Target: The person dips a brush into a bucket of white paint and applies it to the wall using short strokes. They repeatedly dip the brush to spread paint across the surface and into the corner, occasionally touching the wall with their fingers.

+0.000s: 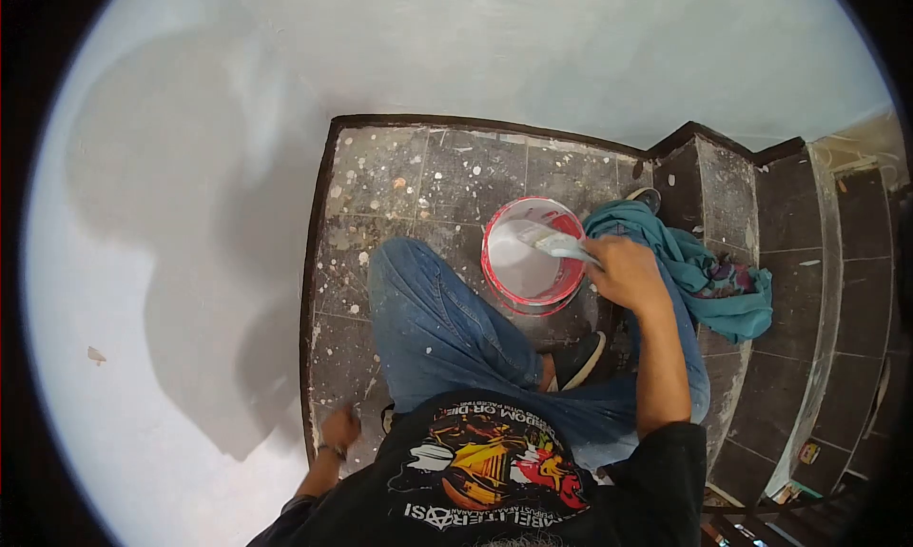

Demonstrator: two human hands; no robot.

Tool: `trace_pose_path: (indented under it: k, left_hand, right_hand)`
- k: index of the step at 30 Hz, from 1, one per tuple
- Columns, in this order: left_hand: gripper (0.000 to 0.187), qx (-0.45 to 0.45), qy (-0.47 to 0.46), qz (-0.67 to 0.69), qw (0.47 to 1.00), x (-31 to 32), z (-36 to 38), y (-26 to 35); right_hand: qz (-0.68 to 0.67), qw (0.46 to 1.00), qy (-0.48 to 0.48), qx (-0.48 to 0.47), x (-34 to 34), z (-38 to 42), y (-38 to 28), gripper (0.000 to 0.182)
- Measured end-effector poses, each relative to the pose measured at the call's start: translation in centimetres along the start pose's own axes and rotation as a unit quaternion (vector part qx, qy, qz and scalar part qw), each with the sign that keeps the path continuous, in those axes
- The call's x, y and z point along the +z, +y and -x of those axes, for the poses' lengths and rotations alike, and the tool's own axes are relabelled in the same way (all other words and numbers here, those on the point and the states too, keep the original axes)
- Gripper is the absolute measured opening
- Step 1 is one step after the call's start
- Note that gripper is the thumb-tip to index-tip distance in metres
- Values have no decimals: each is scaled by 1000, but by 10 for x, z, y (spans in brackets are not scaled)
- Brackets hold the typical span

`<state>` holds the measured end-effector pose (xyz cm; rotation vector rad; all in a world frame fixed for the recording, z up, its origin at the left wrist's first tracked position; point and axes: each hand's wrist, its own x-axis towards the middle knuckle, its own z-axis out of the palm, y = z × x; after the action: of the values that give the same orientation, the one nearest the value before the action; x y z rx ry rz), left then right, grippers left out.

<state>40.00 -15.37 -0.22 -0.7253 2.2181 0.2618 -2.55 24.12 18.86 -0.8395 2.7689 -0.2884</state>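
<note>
White-smeared brush (547, 241), likely light yet slippery; best held by its handle (574, 251), where the right grip (628, 273) is wrapped; left grip (339, 427) unclear.

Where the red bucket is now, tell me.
In the head view, the red bucket stands on the tiled floor, slightly right of centre, between the person's legs; the right hand holds a brush at its opening.

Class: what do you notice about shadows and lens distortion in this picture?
Head view: broad grey shadows darken the pale wall at picture left; head view: dark rounded borders, with stairs appearing bowed; head view: the bucket and right hand remain recognisable.
</note>
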Motion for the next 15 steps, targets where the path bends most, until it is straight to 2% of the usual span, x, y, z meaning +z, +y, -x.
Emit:
trace_pose_path:
  k: [1, 3, 5, 7, 9, 12, 15]
  left_hand:
    - [32, 73, 173, 67, 980, -3, -25, -2]
    - [40, 88, 200, 100, 971, -54, -72, 22]
    - [48, 115, 340, 158, 920, -70, -124, 42]
    - [52, 123, 376, 210, 894, -95, -168, 69]
    - [53, 129, 435, 185, 872, -110, -202, 89]
    - [53, 144, 412, 176, 882, -136, -226, 111]
    - [53, 120, 434, 123, 884, -141, -237, 130]
  right_hand:
    - [26, 1000, -7, -8, 4, -7, -5, 23]
    - [81, 996, -21, -23, 16, -23, -15, 22]
    - [118, 991, -56, -25, 35, -40, -20, 23]
    - [151, 984, -87, -24, 52, -54, -25, 24]
    - [176, 977, -116, -18, 66, -65, -29, 25]
    - [200, 967, -157, 11, 78, -76, -32, 22]
    - [202, 966, -158, 8, 92, -81, -29, 20]
